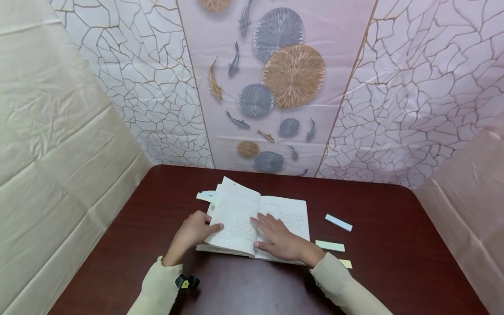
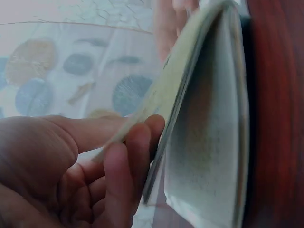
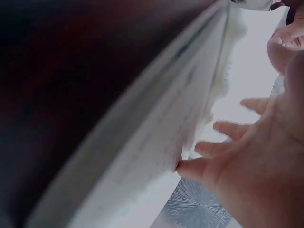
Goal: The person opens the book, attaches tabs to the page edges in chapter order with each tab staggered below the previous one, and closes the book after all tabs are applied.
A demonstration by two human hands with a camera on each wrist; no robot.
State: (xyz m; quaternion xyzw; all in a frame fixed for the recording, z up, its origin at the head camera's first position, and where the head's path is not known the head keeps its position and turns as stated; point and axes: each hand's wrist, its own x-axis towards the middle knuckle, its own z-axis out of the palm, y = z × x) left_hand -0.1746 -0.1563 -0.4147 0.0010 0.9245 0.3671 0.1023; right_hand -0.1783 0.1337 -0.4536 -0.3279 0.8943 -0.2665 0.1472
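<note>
An open book with printed pages lies on the dark red table. My left hand pinches a raised sheaf of its left-hand pages at the outer edge, thumb on top and fingers beneath. In the left wrist view that sheaf stands up at a slant from the pages below. My right hand lies over the inner side of the right-hand page, fingers spread, fingertips at the fold. Its spread fingers also show in the right wrist view, one fingertip right at the paper. Pale paper tabs stick out past the book's left edge.
Right of the book lie a light blue strip, a pale green strip and a yellow strip partly hidden by the right sleeve. Patterned cloth hangs behind the table, with plain cloth at both sides.
</note>
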